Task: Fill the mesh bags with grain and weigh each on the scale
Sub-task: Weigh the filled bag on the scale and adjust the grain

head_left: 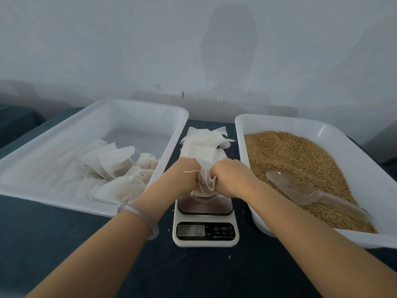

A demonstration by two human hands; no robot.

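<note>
The left hand [185, 169] and right hand [231, 171] each pinch the bunched mouth of the bag [206, 186], held just over the plate of the scale [205, 214] in the middle; a slack drawstring [190, 172] could spill its contents, and hand pressure would skew the reading.

The scale display [191, 230] is too blurry to read; left hand [185, 171] and right hand [231, 175] bury their fingertips in the mesh bag [205, 184].

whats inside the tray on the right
The right tray holds brown grain, with a clear plastic scoop lying on top. The grain covers the tray floor beneath it, and the right forearm hides the tray's near left corner.
</note>
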